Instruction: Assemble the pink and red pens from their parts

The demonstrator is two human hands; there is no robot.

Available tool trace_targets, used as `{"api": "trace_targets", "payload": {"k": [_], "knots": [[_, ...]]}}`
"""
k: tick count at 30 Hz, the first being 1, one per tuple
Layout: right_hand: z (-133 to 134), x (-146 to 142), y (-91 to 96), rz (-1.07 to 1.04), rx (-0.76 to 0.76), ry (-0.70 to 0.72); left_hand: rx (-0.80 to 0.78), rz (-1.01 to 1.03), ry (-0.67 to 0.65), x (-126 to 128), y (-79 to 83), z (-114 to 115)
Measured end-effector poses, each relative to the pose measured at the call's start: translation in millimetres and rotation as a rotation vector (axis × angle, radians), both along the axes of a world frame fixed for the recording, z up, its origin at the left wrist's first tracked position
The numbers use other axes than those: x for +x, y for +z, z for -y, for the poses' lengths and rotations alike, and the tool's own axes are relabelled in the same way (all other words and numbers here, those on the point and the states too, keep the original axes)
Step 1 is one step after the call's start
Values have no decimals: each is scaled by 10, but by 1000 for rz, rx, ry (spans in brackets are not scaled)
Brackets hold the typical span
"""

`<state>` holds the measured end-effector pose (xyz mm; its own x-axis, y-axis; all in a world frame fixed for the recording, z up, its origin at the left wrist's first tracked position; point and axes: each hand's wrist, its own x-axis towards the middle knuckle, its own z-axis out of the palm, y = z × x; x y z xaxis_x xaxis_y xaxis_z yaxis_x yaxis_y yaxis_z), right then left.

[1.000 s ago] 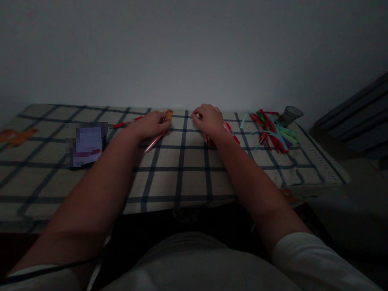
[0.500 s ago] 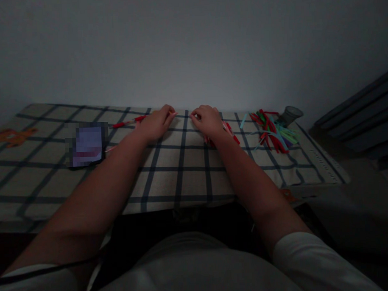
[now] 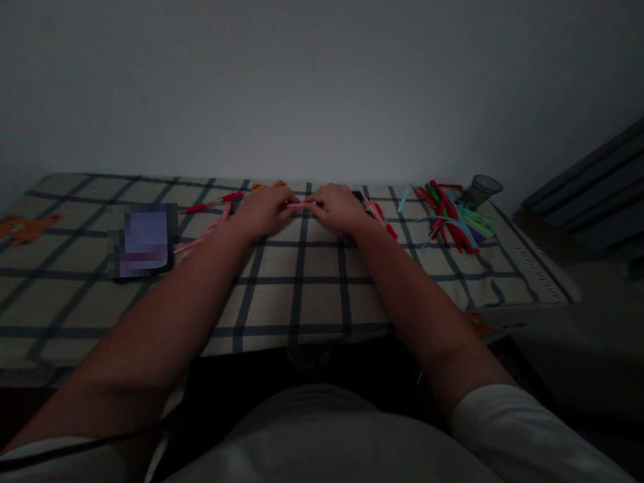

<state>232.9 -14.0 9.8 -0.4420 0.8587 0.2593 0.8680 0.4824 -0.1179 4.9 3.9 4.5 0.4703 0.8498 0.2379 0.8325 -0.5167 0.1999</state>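
Observation:
A thin pink strip [image 3: 298, 205] runs between my two hands above the far middle of the checked cloth; I cannot tell whether it is paper or something else. My left hand [image 3: 271, 209] pinches its left part, fingers closed. At the other end my right hand [image 3: 335, 204] has thumb and fingertips closed on it, the tips of both hands nearly touching. Beyond my left wrist lie a red pen-like stick [image 3: 215, 201] and longer pink strips [image 3: 200, 239]. Red and pink pieces [image 3: 382, 217] lie partly hidden behind my right wrist.
A phone-like device [image 3: 145, 242] with a blurred screen lies on the left of the checked tablecloth [image 3: 324, 291]. To the right are a heap of red, green and blue strips [image 3: 451, 219] and a tipped clear cup [image 3: 481, 188]. A wall [image 3: 316, 87] rises behind the table.
My hands have come together and slightly lower. The pink strip now stretches between both sets of fingertips, where before there was a gap, with a pink bit showing at my left fingertips.

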Motion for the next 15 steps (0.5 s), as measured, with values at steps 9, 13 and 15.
{"api": "trace_targets", "payload": {"k": [9, 13, 15], "knots": [[-55, 1, -32, 46, -1, 41, 20, 13, 47, -34, -22, -6], [-48, 1, -30, 19, -6, 30, 52, -1, 45, -39, -34, -26], [-36, -2, -24, 6, -19, 43, 68, -21, 29, -43, -27, -32]]}}
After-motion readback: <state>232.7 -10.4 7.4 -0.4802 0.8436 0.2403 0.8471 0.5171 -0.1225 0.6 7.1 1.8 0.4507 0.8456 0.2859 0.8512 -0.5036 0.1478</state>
